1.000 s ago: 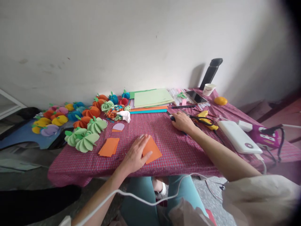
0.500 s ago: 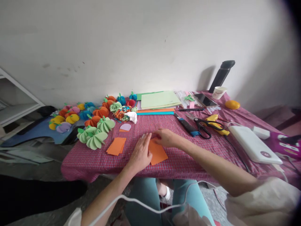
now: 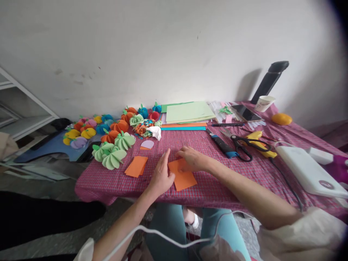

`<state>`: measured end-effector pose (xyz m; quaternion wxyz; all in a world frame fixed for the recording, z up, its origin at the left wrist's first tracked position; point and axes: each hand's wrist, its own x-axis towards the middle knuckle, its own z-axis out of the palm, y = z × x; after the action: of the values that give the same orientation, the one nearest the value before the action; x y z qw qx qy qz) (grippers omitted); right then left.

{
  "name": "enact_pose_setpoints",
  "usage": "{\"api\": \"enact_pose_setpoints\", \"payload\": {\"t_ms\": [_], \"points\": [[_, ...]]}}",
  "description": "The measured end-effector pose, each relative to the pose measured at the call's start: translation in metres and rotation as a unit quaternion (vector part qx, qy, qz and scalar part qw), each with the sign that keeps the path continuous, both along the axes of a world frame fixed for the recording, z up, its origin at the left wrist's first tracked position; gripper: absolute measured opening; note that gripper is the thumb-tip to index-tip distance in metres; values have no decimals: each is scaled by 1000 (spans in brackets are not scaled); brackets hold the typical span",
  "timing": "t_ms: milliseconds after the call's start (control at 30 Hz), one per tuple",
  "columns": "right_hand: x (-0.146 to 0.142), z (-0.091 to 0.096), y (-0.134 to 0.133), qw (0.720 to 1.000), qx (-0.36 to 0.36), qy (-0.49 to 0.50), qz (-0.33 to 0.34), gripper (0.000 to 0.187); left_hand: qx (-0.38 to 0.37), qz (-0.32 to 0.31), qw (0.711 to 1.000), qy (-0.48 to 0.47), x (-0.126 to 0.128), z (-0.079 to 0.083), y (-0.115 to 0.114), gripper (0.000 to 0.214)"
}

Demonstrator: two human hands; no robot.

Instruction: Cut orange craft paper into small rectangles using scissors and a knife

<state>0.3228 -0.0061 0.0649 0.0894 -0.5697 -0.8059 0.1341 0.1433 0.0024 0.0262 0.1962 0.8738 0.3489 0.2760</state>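
Note:
An orange paper sheet (image 3: 186, 182) lies near the table's front edge between my two hands. My left hand (image 3: 162, 175) stands on its side along the sheet's left edge. Its fingers are stretched out together and the thumb is apart. Over the sheet's upper right part is my right hand (image 3: 191, 159), fingers loosely bent and apart from the thumb, with nothing visible in it. To the left lies a small stack of orange paper pieces (image 3: 136, 166). Behind that stack, a rounded lilac paper piece (image 3: 147, 144) rests on an orange one.
Several green paper pumpkins (image 3: 112, 157) and others in various colours fill the left side. Coloured sheets (image 3: 187, 113) lie by the wall. On the right are a utility knife (image 3: 221, 145), scissors (image 3: 240, 146), a yellow glue gun (image 3: 261, 145), a white power bank (image 3: 310, 170) and a paper cup (image 3: 265, 104).
My left hand has turned more onto its side and drawn slightly off the sheet, so more of it shows. My right hand has moved slightly right. The view has shifted a little.

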Motion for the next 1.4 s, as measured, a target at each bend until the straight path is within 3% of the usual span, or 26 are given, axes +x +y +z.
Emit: {"api": "enact_pose_setpoints", "payload": {"t_ms": [333, 467, 567, 667, 833, 1000, 1133, 1233, 1300, 1400], "points": [[12, -6, 5, 992, -87, 76, 51, 34, 26, 21, 999, 40, 4, 5, -3, 69], [28, -8, 12, 983, -55, 158, 72, 34, 21, 28, 998, 43, 5, 6, -3, 71], [39, -7, 14, 980, -32, 193, 45, 39, 47, 58, 996, 56, 6, 7, -4, 76], [40, -4, 12, 985, -35, 165, 36, 41, 71, 79, 991, 85, 7, 8, -6, 78], [21, 0, 2, 994, 4, 70, 79, 39, 67, 77, 990, 95, 7, 8, -6, 77], [15, -1, 0, 994, -54, 67, 74, 30, 20, 55, 997, 49, 6, 3, -3, 73], [24, -6, 5, 990, -9, 121, 78, 51, -4, 50, 999, 19, 5, 3, -2, 63], [29, -7, 7, 981, 1, 179, 69, 69, 28, 60, 998, -6, 3, 10, -4, 56], [29, -7, 9, 971, -43, 228, 51, 65, 79, 66, 994, -31, 4, 19, -4, 52], [30, -7, 12, 939, -100, 328, -23, 42, 126, 67, 987, -68, 13, 32, 3, 53]]}}
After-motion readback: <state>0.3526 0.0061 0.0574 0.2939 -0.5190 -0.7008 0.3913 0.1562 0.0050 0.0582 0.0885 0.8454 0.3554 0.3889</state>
